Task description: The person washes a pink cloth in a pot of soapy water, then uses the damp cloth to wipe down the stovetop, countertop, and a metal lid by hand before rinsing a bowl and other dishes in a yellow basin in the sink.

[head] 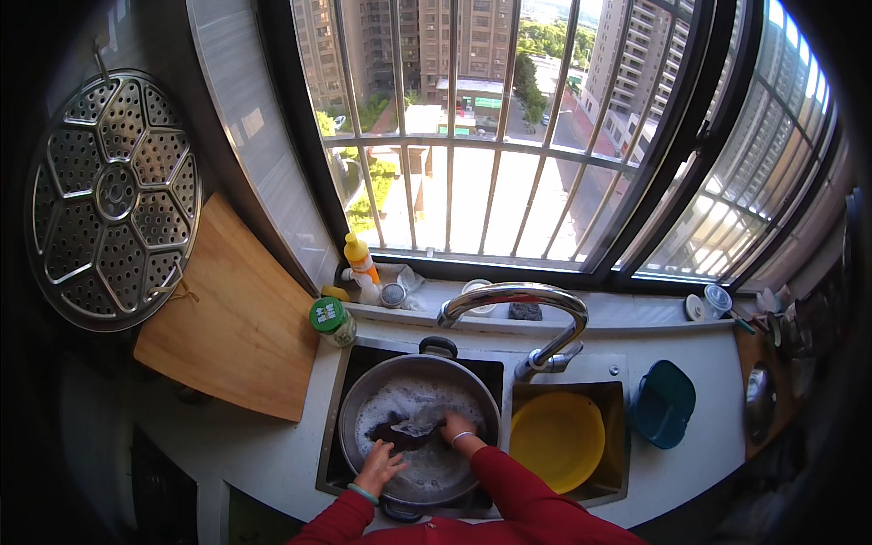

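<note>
A large two-handled metal pot [349, 446] sits in the left sink basin, holding foamy water with a dark patch near the middle. My right hand [458, 428], wearing a light bracelet, grips the edge of a thin, wet, greyish sheet [419, 422] just above the suds. Whether this sheet is cloth or plastic, I cannot tell. Over the pot's near left side is my left hand [381, 468], fingers spread and nothing in them, with a pale green bangle at the wrist.
A chrome faucet [514, 293] arches behind the pot. The right basin holds a yellow basin [558, 443]; a teal plastic tub [664, 405] stands beside it. Left are a wooden cutting board [238, 320], a green-lidded jar [332, 321] and a hanging steamer rack [116, 197]. A yellow-capped bottle [361, 257] stands by the window.
</note>
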Available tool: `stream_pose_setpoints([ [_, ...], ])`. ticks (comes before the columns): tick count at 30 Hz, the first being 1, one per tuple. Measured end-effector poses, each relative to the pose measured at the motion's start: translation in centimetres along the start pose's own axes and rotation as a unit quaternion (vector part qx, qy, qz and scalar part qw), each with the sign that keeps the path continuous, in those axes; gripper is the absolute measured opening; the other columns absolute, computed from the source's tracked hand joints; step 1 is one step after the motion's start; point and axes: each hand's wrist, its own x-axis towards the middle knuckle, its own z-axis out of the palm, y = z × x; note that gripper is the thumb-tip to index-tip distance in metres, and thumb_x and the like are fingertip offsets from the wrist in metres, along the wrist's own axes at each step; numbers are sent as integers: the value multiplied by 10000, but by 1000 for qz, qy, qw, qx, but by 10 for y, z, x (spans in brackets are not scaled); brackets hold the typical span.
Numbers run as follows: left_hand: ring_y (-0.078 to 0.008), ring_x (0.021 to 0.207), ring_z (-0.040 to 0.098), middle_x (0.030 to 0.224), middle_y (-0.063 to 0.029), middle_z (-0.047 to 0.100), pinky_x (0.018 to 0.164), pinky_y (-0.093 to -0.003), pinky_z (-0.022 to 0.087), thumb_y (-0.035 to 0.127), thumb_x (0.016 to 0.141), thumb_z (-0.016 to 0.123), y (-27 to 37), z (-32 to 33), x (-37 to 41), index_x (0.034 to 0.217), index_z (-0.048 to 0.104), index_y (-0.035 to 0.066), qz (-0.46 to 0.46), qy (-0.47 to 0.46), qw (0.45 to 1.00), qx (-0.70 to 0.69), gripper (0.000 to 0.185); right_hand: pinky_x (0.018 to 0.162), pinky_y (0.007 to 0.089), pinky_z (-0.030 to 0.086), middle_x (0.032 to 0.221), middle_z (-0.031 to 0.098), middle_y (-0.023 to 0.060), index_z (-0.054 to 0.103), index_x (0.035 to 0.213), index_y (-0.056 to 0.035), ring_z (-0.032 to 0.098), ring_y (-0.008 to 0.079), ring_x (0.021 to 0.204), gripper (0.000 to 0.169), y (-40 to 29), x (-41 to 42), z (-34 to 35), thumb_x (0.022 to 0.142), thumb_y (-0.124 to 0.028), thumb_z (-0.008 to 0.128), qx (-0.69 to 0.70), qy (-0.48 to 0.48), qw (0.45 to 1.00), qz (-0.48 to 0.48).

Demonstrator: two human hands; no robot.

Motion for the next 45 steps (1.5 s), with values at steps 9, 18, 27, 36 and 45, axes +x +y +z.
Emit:
stream_pose_setpoints([
  [9,-293,1139,457,1198,-112,522,1023,-483,293,462,930,302,33,21,-58,1207,488,131,62,-205,977,18,471,691,392,457,884,597,158,580,895,-56,592,315,821,396,-116,-93,-41,798,-439,576,135,-129,922,-341],
  [18,-211,797,582,878,-78,601,716,-345,473,427,898,469,32,45,-72,981,572,67,109,-98,980,-135,384,615,436,473,786,624,95,619,796,-109,599,333,718,320,-130,-97,-13,837,-401,493,150,106,931,-316],
  [27,-197,824,586,973,-33,571,533,-347,495,288,907,508,17,46,-45,1041,471,120,111,-26,993,-7,218,714,433,474,883,622,125,641,832,-112,595,324,840,402,-38,-12,-21,862,-462,446,-33,-7,986,-166],
  [36,-306,1291,272,1420,-131,251,1004,-437,293,185,900,506,25,27,-33,1407,217,94,121,-28,985,116,591,818,437,429,1024,556,140,610,897,-60,528,338,967,300,-21,-12,-4,758,-326,622,-100,137,960,-222],
  [45,-207,1130,478,1207,-114,521,981,-312,343,430,946,353,15,6,-13,1263,445,-1,166,-115,969,146,543,761,393,458,924,606,139,575,934,-50,584,324,868,307,-78,-75,-16,715,-247,662,180,-118,933,-288],
])
